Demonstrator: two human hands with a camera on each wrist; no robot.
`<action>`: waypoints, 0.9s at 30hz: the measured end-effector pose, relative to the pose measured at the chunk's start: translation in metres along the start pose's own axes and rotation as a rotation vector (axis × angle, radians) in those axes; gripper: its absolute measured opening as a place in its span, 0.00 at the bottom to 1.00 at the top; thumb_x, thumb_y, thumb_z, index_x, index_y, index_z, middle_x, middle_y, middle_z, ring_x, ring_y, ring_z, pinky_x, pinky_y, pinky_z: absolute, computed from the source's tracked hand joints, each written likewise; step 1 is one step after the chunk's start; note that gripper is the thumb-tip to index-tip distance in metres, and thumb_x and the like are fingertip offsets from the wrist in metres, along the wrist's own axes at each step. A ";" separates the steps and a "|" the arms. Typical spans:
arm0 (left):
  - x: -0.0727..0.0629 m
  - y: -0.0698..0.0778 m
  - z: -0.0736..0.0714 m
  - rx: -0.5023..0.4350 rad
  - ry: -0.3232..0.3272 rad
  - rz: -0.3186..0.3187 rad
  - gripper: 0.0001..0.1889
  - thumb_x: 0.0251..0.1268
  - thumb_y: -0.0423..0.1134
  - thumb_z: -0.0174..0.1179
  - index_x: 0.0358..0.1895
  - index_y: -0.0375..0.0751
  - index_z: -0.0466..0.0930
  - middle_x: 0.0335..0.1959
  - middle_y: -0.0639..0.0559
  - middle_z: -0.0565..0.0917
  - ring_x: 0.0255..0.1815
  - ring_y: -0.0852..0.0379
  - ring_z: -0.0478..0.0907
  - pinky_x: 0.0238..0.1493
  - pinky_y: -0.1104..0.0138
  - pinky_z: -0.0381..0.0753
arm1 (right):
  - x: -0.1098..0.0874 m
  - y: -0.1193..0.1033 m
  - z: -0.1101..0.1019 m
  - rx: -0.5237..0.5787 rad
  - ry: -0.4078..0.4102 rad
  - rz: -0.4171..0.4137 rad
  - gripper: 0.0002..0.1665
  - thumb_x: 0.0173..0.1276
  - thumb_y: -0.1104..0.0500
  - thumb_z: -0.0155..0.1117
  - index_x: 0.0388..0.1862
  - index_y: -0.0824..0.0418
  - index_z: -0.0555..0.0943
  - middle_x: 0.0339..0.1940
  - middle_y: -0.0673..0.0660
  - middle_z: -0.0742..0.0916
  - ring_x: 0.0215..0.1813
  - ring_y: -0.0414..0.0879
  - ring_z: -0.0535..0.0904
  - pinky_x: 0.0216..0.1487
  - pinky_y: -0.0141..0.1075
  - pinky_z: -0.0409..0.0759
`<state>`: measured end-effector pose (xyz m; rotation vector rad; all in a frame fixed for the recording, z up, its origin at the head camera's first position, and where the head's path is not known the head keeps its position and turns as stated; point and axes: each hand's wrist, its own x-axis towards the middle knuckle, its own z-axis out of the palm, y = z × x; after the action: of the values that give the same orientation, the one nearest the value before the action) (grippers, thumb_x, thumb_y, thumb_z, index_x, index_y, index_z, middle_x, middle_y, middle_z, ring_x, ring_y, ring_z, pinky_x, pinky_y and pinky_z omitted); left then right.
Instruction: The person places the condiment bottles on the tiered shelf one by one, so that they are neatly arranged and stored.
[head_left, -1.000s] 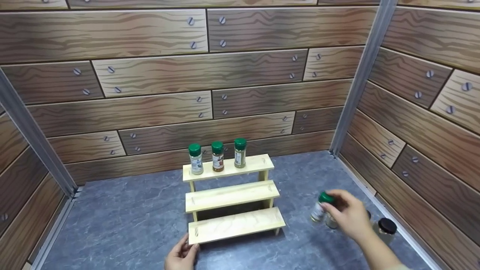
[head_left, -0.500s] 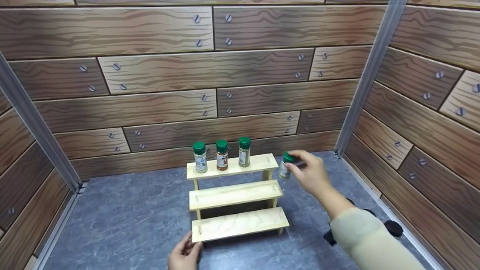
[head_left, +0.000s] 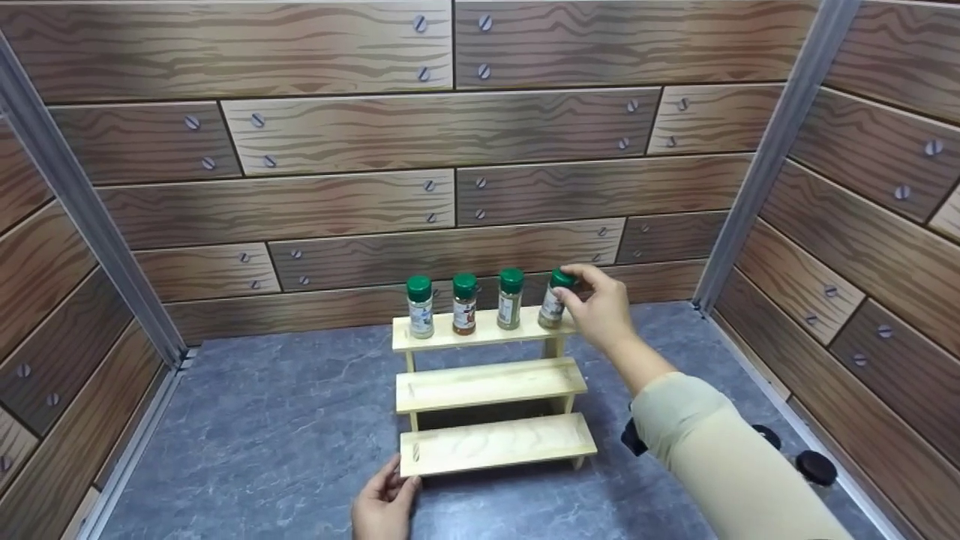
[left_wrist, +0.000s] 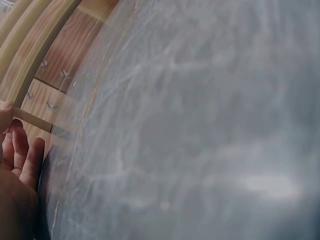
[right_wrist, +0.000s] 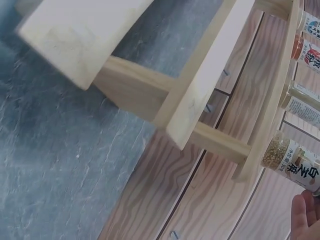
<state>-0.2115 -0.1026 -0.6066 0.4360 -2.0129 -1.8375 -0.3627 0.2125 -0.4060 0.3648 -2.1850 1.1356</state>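
A pale wooden three-step rack (head_left: 491, 448) stands on the grey marbled surface. At its lower left front corner my left hand (head_left: 384, 501) holds the bottom step's end between thumb and fingers; the left wrist view shows the thumb (left_wrist: 6, 114) on the wood. My right hand (head_left: 606, 309) pinches the green cap of a spice jar (head_left: 551, 310) at the right end of the top step. Pale seeds fill this jar's base (right_wrist: 276, 152) in the right wrist view. Three more green-capped spice jars, pale (head_left: 421, 313), reddish (head_left: 464, 311) and greenish (head_left: 510, 307), stand upright to its left.
Black-capped jars (head_left: 816, 469) stand at the right edge, partly hidden by the right sleeve (head_left: 742, 465). A black object (head_left: 634, 439) shows beside the cuff. Wood-patterned walls (head_left: 360, 202) with metal corner posts enclose the surface.
My right hand has carried the spice jar from the right side of the surface, up and left to the top step. My left hand has stayed at the rack's corner.
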 end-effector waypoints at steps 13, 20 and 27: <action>0.001 -0.002 0.000 -0.041 -0.022 0.036 0.24 0.54 0.20 0.74 0.58 0.24 0.84 0.30 0.44 0.88 0.24 0.62 0.81 0.28 0.74 0.78 | 0.008 0.000 0.011 -0.041 -0.006 0.027 0.18 0.68 0.65 0.77 0.55 0.66 0.87 0.49 0.63 0.91 0.44 0.54 0.88 0.48 0.47 0.87; 0.003 0.000 0.000 -0.008 -0.012 0.020 0.25 0.55 0.21 0.74 0.59 0.24 0.84 0.31 0.45 0.88 0.26 0.59 0.83 0.28 0.73 0.79 | 0.012 -0.003 0.015 -0.090 -0.011 0.035 0.19 0.66 0.63 0.79 0.56 0.64 0.88 0.50 0.62 0.91 0.44 0.53 0.88 0.47 0.47 0.85; 0.003 -0.002 0.001 0.010 -0.004 -0.003 0.25 0.55 0.21 0.74 0.59 0.23 0.84 0.31 0.46 0.88 0.26 0.57 0.82 0.28 0.73 0.78 | 0.012 -0.003 0.018 -0.119 -0.031 0.052 0.24 0.66 0.61 0.80 0.60 0.63 0.86 0.48 0.63 0.91 0.40 0.52 0.87 0.45 0.47 0.85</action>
<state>-0.2150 -0.1035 -0.6083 0.4394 -2.0259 -1.8325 -0.3779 0.1965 -0.4038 0.2774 -2.2889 1.0277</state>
